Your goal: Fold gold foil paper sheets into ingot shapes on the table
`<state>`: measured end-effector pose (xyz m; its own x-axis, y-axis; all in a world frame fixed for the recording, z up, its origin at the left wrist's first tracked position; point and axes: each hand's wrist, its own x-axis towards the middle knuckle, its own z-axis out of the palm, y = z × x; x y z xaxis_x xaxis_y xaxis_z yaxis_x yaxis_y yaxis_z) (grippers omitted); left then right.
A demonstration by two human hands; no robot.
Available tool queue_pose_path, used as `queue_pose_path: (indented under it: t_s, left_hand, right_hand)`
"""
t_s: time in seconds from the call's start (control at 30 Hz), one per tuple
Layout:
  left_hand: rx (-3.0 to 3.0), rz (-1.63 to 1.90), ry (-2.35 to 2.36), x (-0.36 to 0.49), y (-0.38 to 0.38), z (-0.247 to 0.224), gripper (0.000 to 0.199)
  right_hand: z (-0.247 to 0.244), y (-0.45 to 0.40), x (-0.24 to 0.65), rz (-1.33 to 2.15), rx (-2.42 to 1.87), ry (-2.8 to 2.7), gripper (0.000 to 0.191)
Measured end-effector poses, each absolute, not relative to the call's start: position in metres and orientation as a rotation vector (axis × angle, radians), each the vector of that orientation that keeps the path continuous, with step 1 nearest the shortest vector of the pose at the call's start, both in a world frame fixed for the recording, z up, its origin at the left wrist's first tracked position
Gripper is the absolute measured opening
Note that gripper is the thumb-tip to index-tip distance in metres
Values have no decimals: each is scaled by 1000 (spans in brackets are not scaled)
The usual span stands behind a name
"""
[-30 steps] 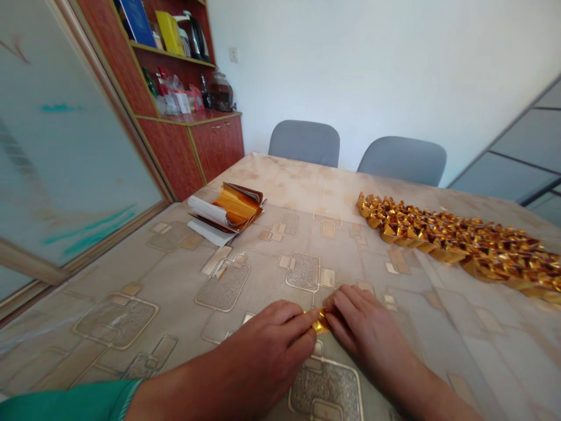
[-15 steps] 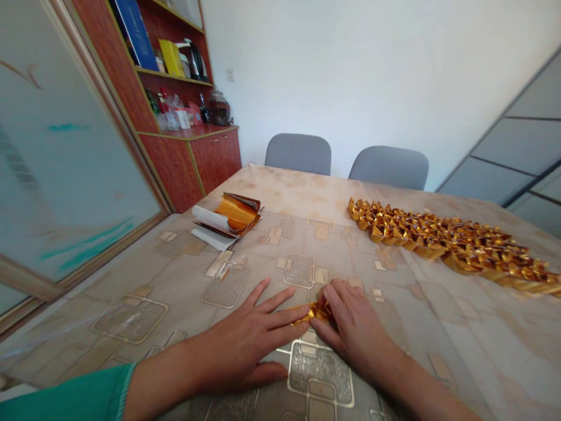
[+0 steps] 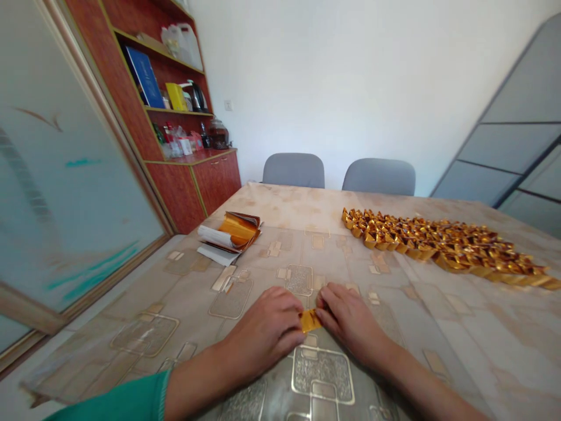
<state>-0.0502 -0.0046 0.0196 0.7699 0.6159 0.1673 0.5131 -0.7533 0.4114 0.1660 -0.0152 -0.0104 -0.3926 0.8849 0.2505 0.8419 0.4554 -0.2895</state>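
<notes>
Our left hand (image 3: 272,318) and right hand (image 3: 348,313) grip one gold strip (image 3: 311,320) between them, over the table (image 3: 284,213).
We pinch the strip at both ends, one hand to each, and our fingers cover those ends, so only its middle shows. Beyond the strip to the left we have one loose paper stack (image 3: 242,231), gold and white; beyond it to the right runs one long block of folded gold shapes (image 3: 438,237), too tightly packed for us to count. Farther beyond the strip are two grey chairs (image 3: 293,169), their lower parts hidden by the table, and, to its far left, one red-brown cabinet (image 3: 175,190) and a frosted glass panel (image 3: 83,222).
</notes>
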Motion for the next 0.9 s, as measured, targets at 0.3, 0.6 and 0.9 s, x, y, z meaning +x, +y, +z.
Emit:
queue_pose_path:
  t_s: [0.3, 0.6, 0.9]
  left_hand:
    - [2401, 379, 1253, -23, 8, 9, 11]
    - [2342, 499, 1212, -26, 8, 2, 11]
    - [2000, 645, 1073, -20, 10, -2, 8]
  right_hand:
    - [-9, -14, 173, 415, -1376, -2253, 15]
    - [-8, -8, 170, 441, -1276, -2216, 17]
    - [-4, -10, 172, 488, -1187, -2186, 16]
